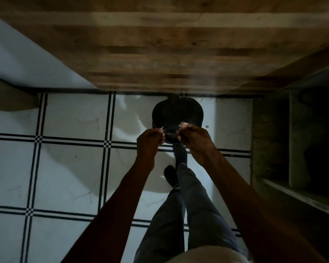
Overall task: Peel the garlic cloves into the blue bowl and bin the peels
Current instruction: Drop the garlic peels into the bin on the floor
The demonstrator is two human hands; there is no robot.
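Observation:
A dark round bin (176, 112) stands on the tiled floor under the front edge of the wooden table (160, 54). Both my hands are held over its near rim. My left hand (150, 141) has its fingers curled and pinches a thin pale garlic peel (162, 127). In the fingertips of my right hand (195, 141) is a small white piece of garlic peel (184, 124). The scene is dim, so I cannot tell whether a clove is in either hand. The blue bowl is out of view.
My legs and dark-socked feet (171, 175) stand just behind the bin, one foot reaching its base. An open wooden shelf unit (296, 149) lines the right side. White floor tiles with black lines (70, 168) spread to the left.

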